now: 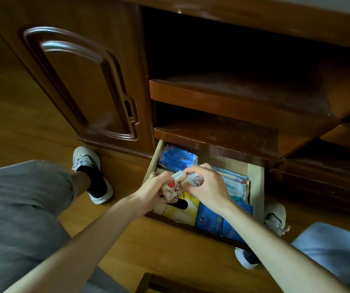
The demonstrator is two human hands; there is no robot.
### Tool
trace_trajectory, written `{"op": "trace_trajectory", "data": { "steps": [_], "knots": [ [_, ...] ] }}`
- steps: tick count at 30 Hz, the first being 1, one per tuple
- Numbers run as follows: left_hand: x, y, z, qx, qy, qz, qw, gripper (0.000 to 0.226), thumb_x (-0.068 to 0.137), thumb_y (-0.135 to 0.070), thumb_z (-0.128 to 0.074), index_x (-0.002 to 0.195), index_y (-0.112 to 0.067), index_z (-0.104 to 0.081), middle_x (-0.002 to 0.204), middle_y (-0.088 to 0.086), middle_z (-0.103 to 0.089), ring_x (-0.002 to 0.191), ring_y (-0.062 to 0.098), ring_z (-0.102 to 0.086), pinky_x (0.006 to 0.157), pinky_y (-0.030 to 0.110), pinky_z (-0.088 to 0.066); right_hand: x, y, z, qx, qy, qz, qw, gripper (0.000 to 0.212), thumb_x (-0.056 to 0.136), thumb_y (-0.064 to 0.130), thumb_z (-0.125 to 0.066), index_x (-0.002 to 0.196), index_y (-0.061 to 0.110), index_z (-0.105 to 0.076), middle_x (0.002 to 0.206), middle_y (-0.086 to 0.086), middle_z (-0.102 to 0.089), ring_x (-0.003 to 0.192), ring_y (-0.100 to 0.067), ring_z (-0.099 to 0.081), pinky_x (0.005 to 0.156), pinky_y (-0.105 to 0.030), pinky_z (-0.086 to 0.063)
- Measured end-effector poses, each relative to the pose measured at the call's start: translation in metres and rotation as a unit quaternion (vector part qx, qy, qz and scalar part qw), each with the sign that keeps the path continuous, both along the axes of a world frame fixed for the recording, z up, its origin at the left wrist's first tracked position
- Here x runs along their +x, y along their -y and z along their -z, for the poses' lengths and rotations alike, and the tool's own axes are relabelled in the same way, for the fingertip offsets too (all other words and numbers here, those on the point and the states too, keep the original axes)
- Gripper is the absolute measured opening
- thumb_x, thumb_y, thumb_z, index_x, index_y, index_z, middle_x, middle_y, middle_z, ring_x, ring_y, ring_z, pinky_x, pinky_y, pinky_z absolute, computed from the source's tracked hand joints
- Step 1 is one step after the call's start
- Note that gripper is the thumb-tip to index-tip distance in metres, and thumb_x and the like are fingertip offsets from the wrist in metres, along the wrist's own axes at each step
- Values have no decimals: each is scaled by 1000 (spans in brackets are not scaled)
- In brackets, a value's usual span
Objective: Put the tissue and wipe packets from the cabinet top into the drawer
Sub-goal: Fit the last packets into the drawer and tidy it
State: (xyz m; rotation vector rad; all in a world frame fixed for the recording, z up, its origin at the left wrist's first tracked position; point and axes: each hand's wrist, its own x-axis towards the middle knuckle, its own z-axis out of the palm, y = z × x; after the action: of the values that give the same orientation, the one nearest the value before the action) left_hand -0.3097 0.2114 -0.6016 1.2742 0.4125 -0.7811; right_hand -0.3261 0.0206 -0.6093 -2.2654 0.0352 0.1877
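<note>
The open wooden drawer (256,187) at the cabinet's foot holds several packets: a blue one (177,158) at the back left, a yellow one (187,209) and a dark blue one (212,222) at the front, pale blue-white ones (236,187) on the right. Over the drawer, my left hand (153,192) grips a small cream tissue packet with red cartoon prints (175,190). My right hand (210,186) pinches a second small printed packet (195,178) right beside it. The two packets touch.
Above the drawer are two open dark shelves (233,98). A closed arched cabinet door (85,81) stands to the left. My knees and white shoes (87,159) rest on the wooden floor either side of the drawer. A dark wooden edge (148,282) lies near the bottom.
</note>
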Motion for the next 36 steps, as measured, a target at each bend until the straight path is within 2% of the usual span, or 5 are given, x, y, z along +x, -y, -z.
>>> {"op": "trace_trajectory", "data": {
  "steps": [4,8,14,30,36],
  "knots": [
    [6,-11,11,33,68,28,997,22,100,-19,-64,115,-6,-54,120,21,-67,104,31,-74,82,42,-63,19,12,-2,-4,-42,-13,999,16,80,49,-75,95,45,-71,126,20,-49,108,-4,-56,86,-38,-54],
    [16,-15,18,25,129,48,990,25,99,-26,-64,118,-9,-64,108,18,-72,96,27,-77,70,32,-64,25,16,-5,115,-170,-26,978,40,74,67,-73,104,41,-75,124,17,-61,117,-3,-53,88,-27,-43],
    [30,-29,43,342,250,44,905,29,97,-55,-56,118,-37,-60,103,-17,-70,92,2,-67,72,24,-53,42,9,27,154,-207,107,960,12,82,49,-78,83,37,-77,92,17,-72,90,-5,-64,66,-22,-44],
    [28,-54,102,470,215,154,842,43,92,-26,-57,135,-23,-50,122,0,-53,103,25,-63,72,33,-47,106,-61,124,-258,-235,24,937,47,88,62,-60,90,17,-71,97,-1,-67,87,-22,-65,64,-29,-47],
    [30,-47,104,576,524,243,579,48,90,-18,-51,136,-18,-62,150,11,-48,139,33,-44,114,48,-37,108,-64,128,-329,-209,-5,921,54,88,68,-58,104,17,-68,108,-8,-65,92,-29,-65,59,-31,-41]
  ]
}}
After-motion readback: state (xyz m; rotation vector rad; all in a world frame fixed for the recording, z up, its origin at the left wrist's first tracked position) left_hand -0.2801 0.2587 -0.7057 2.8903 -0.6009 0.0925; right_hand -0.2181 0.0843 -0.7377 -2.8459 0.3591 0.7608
